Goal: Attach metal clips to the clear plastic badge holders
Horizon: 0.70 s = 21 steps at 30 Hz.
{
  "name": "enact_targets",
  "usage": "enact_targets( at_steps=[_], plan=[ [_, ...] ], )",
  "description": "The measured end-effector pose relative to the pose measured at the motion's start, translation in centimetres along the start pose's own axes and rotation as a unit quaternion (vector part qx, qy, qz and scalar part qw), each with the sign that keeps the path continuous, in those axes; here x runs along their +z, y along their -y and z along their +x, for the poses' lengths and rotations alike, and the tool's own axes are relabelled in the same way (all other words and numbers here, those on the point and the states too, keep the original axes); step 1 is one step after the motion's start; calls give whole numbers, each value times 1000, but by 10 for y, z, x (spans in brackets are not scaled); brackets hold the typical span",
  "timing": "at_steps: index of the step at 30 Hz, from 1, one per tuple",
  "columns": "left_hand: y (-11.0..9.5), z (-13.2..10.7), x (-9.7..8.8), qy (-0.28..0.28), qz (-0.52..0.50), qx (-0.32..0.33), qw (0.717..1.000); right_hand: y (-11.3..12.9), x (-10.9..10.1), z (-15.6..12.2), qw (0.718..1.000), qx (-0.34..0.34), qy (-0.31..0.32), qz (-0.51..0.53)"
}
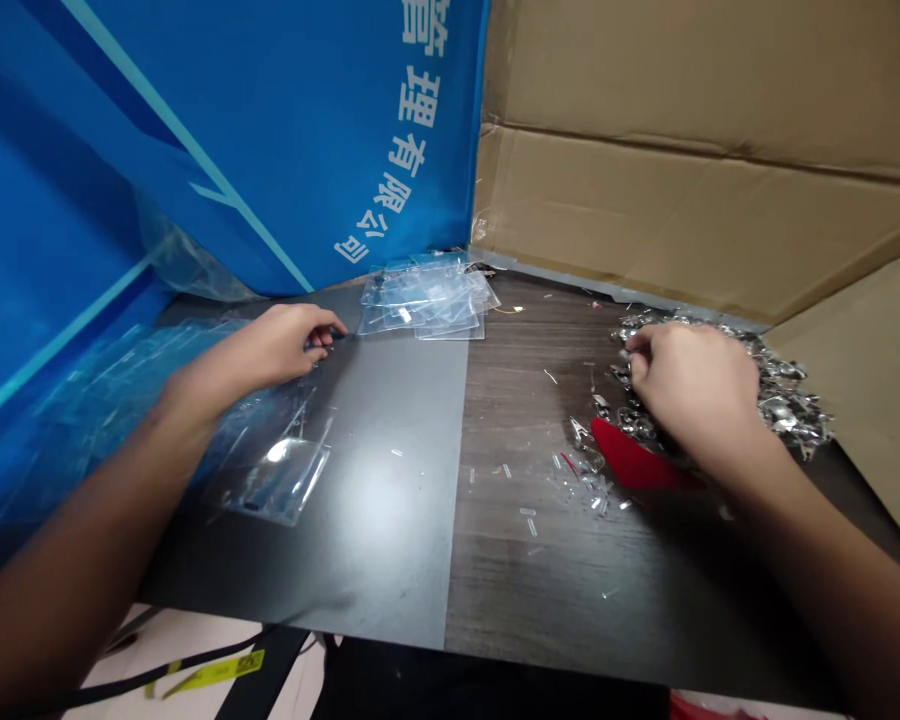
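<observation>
My left hand [289,345] hovers over the left part of the table, fingers loosely bent and apart, with nothing visible between them. Below and left of it spread many clear plastic badge holders [274,485], partly behind my forearm. My right hand [694,380] is at a heap of shiny metal badge clips [791,415], its thumb and forefinger pinched at a small clip with a clear strap [625,355]. The hand hides much of the heap. A red pointed piece [637,460] lies beneath my right wrist, its kind unclear.
More clear holders [435,295] are stacked at the back middle. Small clear scraps [596,492] litter the dark wood table [510,600]. A blue printed panel [270,130] and cardboard walls [690,200] close off the back. A yellow tag [221,672] shows below the front edge.
</observation>
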<state>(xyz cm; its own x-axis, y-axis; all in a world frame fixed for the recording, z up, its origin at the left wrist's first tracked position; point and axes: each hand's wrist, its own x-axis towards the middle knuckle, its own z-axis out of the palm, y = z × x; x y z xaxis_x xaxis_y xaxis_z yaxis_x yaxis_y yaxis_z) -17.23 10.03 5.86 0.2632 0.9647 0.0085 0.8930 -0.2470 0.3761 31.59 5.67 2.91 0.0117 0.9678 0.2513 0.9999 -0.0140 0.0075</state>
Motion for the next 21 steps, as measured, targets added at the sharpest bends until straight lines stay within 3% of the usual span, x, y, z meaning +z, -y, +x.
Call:
enact_targets(
  at_steps=[7,13,18,21],
  plan=[
    [-17,-7,-4,-4,-15,-8,1000,2,-5,-1,999,7,-35,11],
    [-53,-19,-9,-56,-122,-4,991,-4,0,-4,998,-3,-58,7],
    [-88,-30,4,-104,-303,-5,947,10,-6,-11,995,-35,-81,50],
    [-105,-37,19,-84,-392,36,915,39,-15,-24,976,-90,-94,176]
  ],
)
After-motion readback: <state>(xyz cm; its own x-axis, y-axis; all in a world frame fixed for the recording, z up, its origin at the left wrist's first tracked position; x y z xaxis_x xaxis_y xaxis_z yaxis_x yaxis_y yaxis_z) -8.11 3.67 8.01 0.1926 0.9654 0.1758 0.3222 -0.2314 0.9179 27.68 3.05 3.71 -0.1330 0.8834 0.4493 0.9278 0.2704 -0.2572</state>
